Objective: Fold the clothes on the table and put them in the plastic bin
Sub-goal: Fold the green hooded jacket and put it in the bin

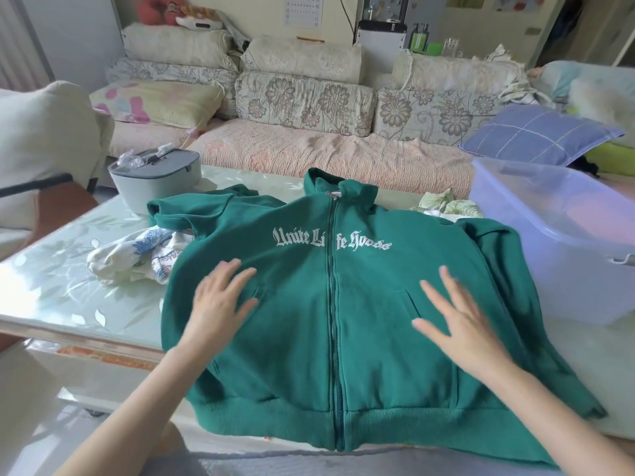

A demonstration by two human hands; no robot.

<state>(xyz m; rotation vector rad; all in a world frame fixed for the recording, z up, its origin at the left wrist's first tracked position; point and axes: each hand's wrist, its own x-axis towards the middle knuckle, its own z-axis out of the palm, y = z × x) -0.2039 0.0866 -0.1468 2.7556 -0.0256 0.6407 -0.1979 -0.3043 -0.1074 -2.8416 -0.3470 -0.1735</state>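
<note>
While a floral cloth [137, 255] near the left edge of the table [86, 286] lies half hidden under the green hoodie [309, 338], the blurred left hand [220, 300] and right hand [460, 321] spread straight-fingered over its front; the plastic bin [549, 235], at the right edge, is cropped.

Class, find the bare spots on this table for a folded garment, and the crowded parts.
Bare: the table left of the floral cloth, between the grey case and the near edge. Crowded: the green hoodie covers the middle; the plastic bin fills the right.
</note>
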